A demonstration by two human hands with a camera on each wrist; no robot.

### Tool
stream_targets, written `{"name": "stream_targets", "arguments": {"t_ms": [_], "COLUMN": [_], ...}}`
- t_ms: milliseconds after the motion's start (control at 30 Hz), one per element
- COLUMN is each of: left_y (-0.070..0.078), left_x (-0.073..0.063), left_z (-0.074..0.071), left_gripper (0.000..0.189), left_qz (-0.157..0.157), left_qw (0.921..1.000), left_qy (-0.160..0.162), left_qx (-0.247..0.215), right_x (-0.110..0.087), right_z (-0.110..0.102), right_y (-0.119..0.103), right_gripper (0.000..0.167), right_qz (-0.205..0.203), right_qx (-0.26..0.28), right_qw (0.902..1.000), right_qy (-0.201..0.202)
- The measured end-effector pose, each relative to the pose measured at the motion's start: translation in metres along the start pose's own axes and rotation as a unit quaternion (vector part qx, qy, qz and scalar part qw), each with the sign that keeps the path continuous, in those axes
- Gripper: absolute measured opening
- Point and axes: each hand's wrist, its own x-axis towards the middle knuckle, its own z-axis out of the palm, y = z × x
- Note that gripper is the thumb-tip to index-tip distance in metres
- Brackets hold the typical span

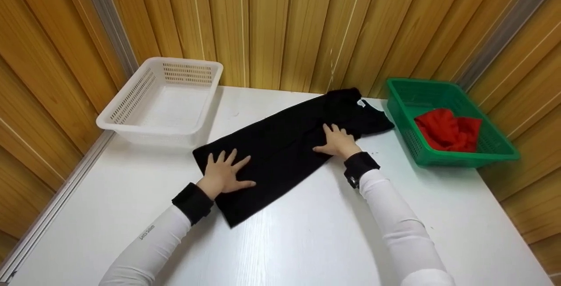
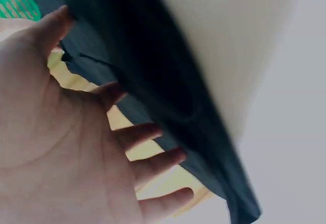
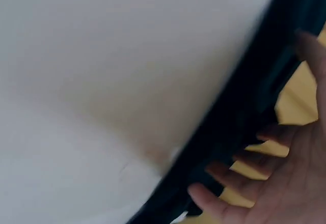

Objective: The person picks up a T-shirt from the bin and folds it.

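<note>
A black shirt (image 1: 280, 145) lies slantwise across the white table, its straight hem end at the lower left. Its bunched upper part (image 1: 346, 110), with a small white label, points to the far right. My left hand (image 1: 223, 176) is spread on the shirt near the hem, fingers apart. On the side nearer me, beside the bunched part, my right hand (image 1: 336, 141) touches the cloth with its fingers spread. In the wrist views, the left palm (image 2: 76, 137) and right palm (image 3: 290, 183) face the dark cloth, and neither hand grips it.
At the back left stands a white plastic basket (image 1: 204, 121) with nothing in it. A green basket (image 1: 438, 158) holding a red cloth (image 1: 451, 130) stands at the right, close to the shirt's upper end. Wood-patterned walls (image 1: 267, 27) border the table (image 1: 289, 242).
</note>
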Motion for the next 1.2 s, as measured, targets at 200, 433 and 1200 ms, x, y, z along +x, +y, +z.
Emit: {"name": "stream_targets", "arguments": {"t_ms": [200, 433, 1200], "left_y": [-0.007, 0.004, 0.014], "left_x": [0.007, 0.004, 0.037], "left_z": [0.0, 0.001, -0.006], "left_gripper": [0.082, 0.086, 0.086], "left_qz": [0.008, 0.011, 0.235], "left_qw": [0.9992, 0.9993, 0.9719], "left_qy": [0.002, 0.009, -0.002], "left_qx": [-0.04, -0.034, -0.014], "right_x": [-0.002, 0.005, 0.032], "right_z": [0.008, 0.016, 0.01], "right_y": [-0.038, -0.049, -0.032], "right_gripper": [0.082, 0.082, 0.08], "right_qz": [0.015, 0.018, -0.071], "right_qx": [0.056, 0.065, 0.03], "right_qw": [0.9979, 0.9941, 0.9968], "right_qy": [-0.027, -0.086, -0.023]}}
